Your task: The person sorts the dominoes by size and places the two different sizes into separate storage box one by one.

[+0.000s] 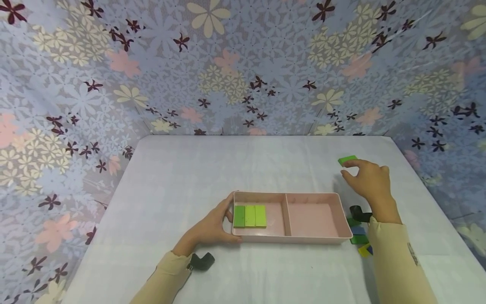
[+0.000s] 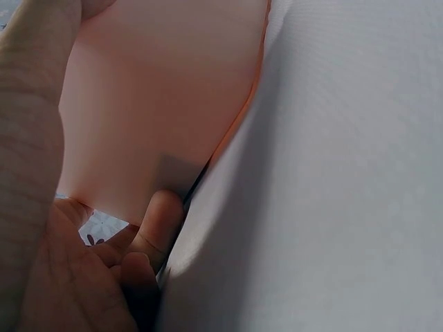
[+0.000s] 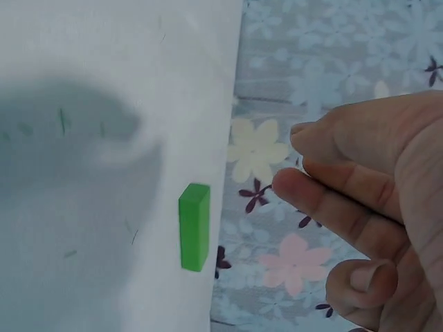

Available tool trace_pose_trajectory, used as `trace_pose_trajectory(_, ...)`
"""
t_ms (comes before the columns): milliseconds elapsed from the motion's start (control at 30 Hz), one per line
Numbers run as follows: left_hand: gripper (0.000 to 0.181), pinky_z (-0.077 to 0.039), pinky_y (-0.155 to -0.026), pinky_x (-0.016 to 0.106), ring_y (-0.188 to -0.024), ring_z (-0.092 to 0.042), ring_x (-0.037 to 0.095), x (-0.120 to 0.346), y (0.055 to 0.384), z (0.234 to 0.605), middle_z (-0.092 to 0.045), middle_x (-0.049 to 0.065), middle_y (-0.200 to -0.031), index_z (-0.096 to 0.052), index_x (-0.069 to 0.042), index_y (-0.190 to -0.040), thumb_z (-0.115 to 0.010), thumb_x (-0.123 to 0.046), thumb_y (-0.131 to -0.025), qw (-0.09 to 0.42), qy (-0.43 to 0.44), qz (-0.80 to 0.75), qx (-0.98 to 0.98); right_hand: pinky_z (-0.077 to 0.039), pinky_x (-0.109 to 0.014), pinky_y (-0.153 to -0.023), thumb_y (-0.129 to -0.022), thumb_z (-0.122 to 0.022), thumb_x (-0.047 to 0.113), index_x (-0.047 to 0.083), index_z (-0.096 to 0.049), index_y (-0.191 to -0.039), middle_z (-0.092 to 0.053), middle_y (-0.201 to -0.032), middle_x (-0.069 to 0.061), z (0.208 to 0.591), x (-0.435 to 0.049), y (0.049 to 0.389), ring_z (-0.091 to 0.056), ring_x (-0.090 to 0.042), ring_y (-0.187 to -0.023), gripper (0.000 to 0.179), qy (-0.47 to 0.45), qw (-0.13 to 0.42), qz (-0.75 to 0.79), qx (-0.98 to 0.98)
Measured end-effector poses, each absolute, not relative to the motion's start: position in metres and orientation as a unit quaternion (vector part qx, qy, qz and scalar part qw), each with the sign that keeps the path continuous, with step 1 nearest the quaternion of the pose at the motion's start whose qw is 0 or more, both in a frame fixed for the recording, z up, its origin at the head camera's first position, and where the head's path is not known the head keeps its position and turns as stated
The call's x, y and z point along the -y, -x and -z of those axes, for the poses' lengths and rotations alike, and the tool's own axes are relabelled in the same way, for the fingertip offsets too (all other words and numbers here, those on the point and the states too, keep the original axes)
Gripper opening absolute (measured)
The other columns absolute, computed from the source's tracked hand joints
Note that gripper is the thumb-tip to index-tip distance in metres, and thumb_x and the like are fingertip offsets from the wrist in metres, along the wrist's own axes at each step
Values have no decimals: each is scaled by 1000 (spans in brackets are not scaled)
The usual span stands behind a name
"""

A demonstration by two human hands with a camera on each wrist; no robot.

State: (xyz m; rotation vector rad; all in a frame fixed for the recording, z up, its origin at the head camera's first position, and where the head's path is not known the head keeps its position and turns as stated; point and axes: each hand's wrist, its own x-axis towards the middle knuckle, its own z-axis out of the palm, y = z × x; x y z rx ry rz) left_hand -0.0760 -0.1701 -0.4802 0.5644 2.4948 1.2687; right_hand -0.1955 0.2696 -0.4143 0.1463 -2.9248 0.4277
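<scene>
A pink two-compartment box (image 1: 311, 241) stands on the white-covered table. My left hand (image 1: 210, 226) grips its left end, with the thumb along the front wall; curled fingers (image 2: 163, 225) meet the end wall in the left wrist view. In the left compartment, a green block (image 1: 239, 217) and two lime-green blocks (image 1: 255, 216) lie side by side. The right compartment holds nothing visible. At the far right of the table lies a bright green block (image 1: 347, 160). My right hand (image 1: 373, 181) hovers close to this block (image 3: 194, 232), thumb and fingers parted, not touching it.
Right of the box, partly under my right forearm, lies a group of blocks: green (image 1: 359, 240), blue (image 1: 358, 231) and yellow (image 1: 363, 251). Flower-patterned cloth (image 1: 235, 76) rises behind the table's back edge and along both sides.
</scene>
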Motion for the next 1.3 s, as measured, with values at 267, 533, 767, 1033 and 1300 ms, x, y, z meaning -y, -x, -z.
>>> trace_pose_trajectory(267, 128, -40, -76, 29, -84, -48, 12, 172, 75, 479, -52, -7, -97, -1, -31, -153, -85, -53, -59, 137, -193, -432, -870, -23, -60, -77, -88, -62, 31, 5, -66, -114, -67, -94, -24, 421, -277, 210, -58, -39, -73, 37, -24, 76, -133, 988)
trace_pose_trajectory(533, 128, -40, -76, 30, -84, -48, 12, 173, 77, 481, -52, -6, -97, -1, -32, -153, -85, -53, -59, 131, -193, -436, -869, -24, -62, -80, -88, -62, 32, 7, -66, -113, -57, -121, -28, 426, -281, 221, -56, -43, -93, 36, -16, 60, -131, 989)
trace_pose_trajectory(767, 128, -39, -77, 29, -86, -48, 11, 173, 78, 481, -51, -7, -98, 0, -33, -153, -85, -54, -59, 138, -191, -430, -871, -23, -68, -84, -88, -61, 34, 6, -63, -117, -53, -122, -30, 433, -287, 229, -51, -50, -100, 41, -3, 58, -99, 993)
trace_pose_trajectory(1033, 129, -39, -82, 31, -88, -48, 11, 171, 78, 481, -52, -6, -98, -1, -30, -154, -86, -52, -59, 141, -193, -443, -864, -25, -66, -82, -87, -61, 42, 6, -61, -120, -54, -116, -31, 440, -295, 240, -50, -50, -94, 48, 9, 48, -80, 996)
trace_pose_trajectory(1300, 130, -39, -80, 30, -88, -47, 11, 170, 77, 481, -51, -5, -99, -1, -29, -154, -86, -53, -58, 140, -197, -439, -865, -27, -65, -80, -88, -59, 47, 5, -60, -121, -53, -113, -32, 445, -300, 247, -52, -48, -93, 54, 13, 25, -75, 997)
